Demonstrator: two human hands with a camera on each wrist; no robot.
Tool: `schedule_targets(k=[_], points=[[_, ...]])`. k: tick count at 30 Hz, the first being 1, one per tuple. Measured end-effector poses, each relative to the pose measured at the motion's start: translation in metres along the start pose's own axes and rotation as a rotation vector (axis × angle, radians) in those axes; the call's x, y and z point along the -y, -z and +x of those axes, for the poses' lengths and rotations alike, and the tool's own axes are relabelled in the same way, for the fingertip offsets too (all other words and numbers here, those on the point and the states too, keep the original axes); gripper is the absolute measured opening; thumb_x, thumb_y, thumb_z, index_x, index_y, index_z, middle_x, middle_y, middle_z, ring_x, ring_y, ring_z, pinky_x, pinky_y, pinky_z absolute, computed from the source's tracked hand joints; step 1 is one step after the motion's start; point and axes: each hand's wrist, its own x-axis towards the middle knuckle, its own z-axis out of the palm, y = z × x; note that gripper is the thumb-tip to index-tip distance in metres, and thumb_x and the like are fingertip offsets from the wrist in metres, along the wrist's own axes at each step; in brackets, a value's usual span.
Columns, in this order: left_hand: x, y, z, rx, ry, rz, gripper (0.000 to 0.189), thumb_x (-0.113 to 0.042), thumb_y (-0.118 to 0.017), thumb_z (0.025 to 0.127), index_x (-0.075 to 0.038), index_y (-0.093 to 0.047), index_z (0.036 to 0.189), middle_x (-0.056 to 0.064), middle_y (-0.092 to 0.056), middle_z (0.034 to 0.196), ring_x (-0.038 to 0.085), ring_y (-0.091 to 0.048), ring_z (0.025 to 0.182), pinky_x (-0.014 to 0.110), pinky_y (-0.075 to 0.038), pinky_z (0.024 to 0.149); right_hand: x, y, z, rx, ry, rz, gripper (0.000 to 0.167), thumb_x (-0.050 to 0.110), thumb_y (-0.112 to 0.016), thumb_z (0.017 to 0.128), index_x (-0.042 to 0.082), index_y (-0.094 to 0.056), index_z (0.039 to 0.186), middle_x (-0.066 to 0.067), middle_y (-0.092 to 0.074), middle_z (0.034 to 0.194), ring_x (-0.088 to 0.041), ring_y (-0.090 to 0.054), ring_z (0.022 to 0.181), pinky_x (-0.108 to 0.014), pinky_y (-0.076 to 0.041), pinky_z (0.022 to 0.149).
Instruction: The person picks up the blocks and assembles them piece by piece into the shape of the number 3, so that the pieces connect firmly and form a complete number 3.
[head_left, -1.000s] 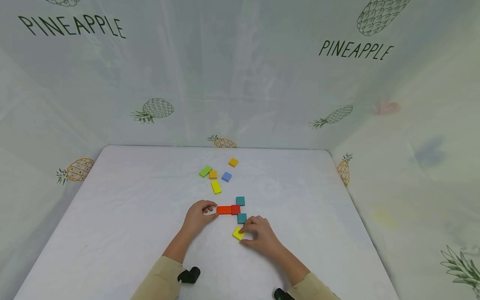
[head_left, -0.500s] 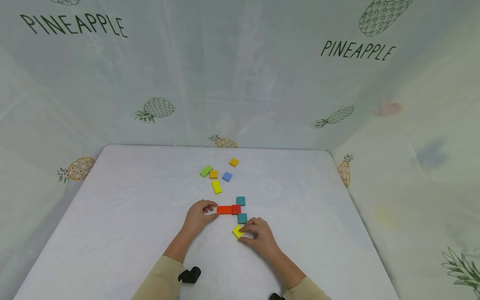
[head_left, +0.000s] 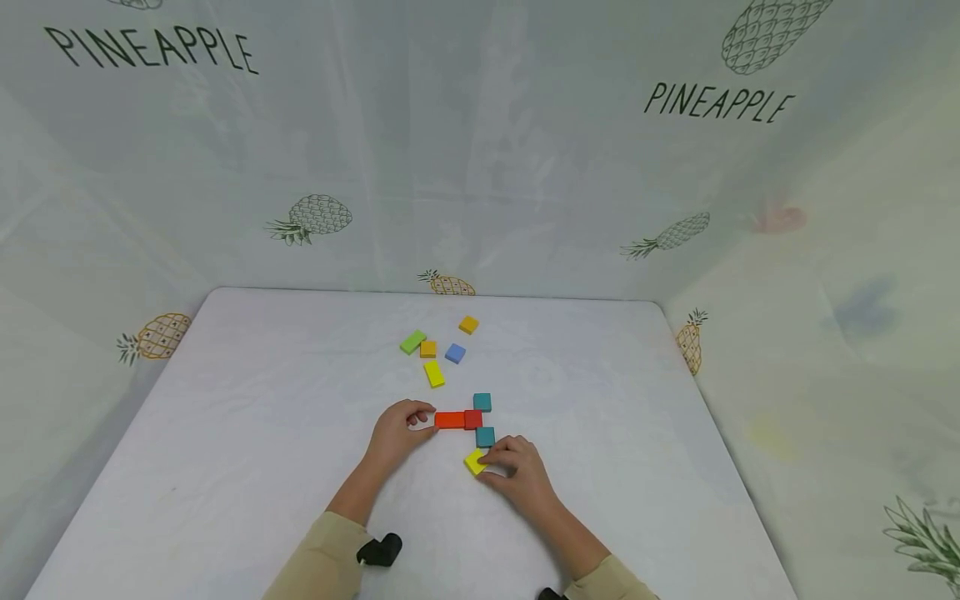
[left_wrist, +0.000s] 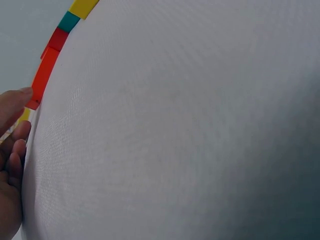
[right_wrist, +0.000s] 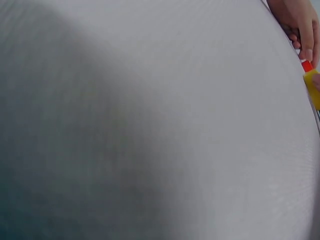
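Note:
An orange-red block [head_left: 449, 421] lies flat on the white table, end to end with a red block [head_left: 473, 419]. My left hand [head_left: 395, 434] pinches its left end between thumb and forefinger; the thumb shows on it in the left wrist view. Teal blocks sit at the red block's far side [head_left: 482, 402] and near side [head_left: 485, 437]. Just below the nearer teal one, my right hand [head_left: 521, 477] pinches a yellow block [head_left: 474, 462] by its right side, and the block is turned at an angle. The right wrist view catches only part of this yellow block [right_wrist: 312, 89].
Beyond the row lie a loose yellow block [head_left: 434, 373], a green block [head_left: 412, 342], a blue block [head_left: 455, 353] and two amber blocks, one nearer [head_left: 428, 349] and one farther [head_left: 468, 325]. A pineapple-print curtain [head_left: 450, 167] rises behind the table [head_left: 637, 400].
My right hand has shifted slightly away from me with the yellow block, bringing it closer to the nearer teal block. The left hand and the other blocks stay put.

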Motion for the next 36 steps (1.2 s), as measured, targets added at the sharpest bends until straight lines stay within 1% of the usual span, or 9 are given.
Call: schedule_targets(k=[7,10,21,24,27,32,36], points=[[0.001,-0.001,0.0,0.006,-0.001,0.009,0.027,-0.017,-0.081,0.08,-0.013,-0.072,0.105,-0.006,-0.057,0.083,0.015,-0.049,0.078,0.031,-0.046,0.07,-0.002,-0.001,0.0,0.019,-0.049,-0.001,0.018,0.018,-0.085,0.076,0.021,-0.079,0.093,0.018,-0.061,0.093,-0.006,-0.052,0.091,-0.027,-0.045,0.076],[0.001,-0.001,0.0,0.0,-0.004,0.004,0.027,-0.017,-0.082,0.08,-0.013,-0.072,0.104,-0.006,-0.056,0.083,0.015,-0.049,0.078,0.031,-0.045,0.071,-0.001,-0.001,0.0,0.023,-0.057,-0.009,0.018,0.017,-0.085,0.076,0.021,-0.079,0.094,0.019,-0.061,0.093,-0.006,-0.052,0.091,-0.027,-0.045,0.076],[-0.001,0.0,0.0,-0.003,0.004,-0.001,0.027,-0.016,-0.081,0.08,-0.012,-0.072,0.104,-0.005,-0.057,0.083,0.015,-0.049,0.078,0.032,-0.045,0.072,0.003,-0.002,0.001,-0.006,-0.037,-0.029,0.019,0.015,-0.085,0.076,0.02,-0.08,0.093,0.017,-0.063,0.092,-0.007,-0.054,0.09,-0.027,-0.045,0.075],[0.0,0.0,0.0,0.001,0.008,-0.001,0.027,-0.016,-0.081,0.08,-0.013,-0.071,0.105,-0.006,-0.057,0.084,0.015,-0.049,0.079,0.032,-0.045,0.072,0.002,-0.002,0.001,-0.009,-0.043,-0.019,0.019,0.015,-0.085,0.076,0.021,-0.08,0.093,0.017,-0.063,0.091,-0.007,-0.054,0.089,-0.027,-0.045,0.075],[0.001,0.001,0.0,0.007,0.019,-0.031,0.027,-0.016,-0.081,0.08,-0.013,-0.071,0.105,-0.005,-0.057,0.085,0.015,-0.049,0.08,0.032,-0.045,0.072,0.001,-0.003,0.0,-0.001,-0.062,-0.001,0.019,0.016,-0.085,0.076,0.022,-0.079,0.093,0.02,-0.062,0.091,-0.006,-0.053,0.09,-0.026,-0.045,0.075],[0.001,0.007,0.007,0.006,0.027,-0.104,0.029,-0.014,-0.08,0.081,-0.013,-0.07,0.108,-0.003,-0.058,0.087,0.016,-0.051,0.08,0.032,-0.046,0.072,-0.002,-0.003,0.0,-0.002,-0.071,0.051,0.019,0.014,-0.085,0.076,0.021,-0.079,0.092,0.02,-0.061,0.091,-0.007,-0.053,0.089,-0.027,-0.045,0.075],[0.0,0.016,0.019,-0.018,0.011,-0.093,0.032,-0.015,-0.08,0.082,-0.012,-0.07,0.112,-0.002,-0.06,0.09,0.016,-0.053,0.081,0.032,-0.048,0.073,-0.003,-0.001,-0.001,-0.005,-0.087,0.088,0.019,0.015,-0.085,0.076,0.022,-0.079,0.093,0.019,-0.061,0.09,-0.007,-0.053,0.089,-0.026,-0.046,0.076]])
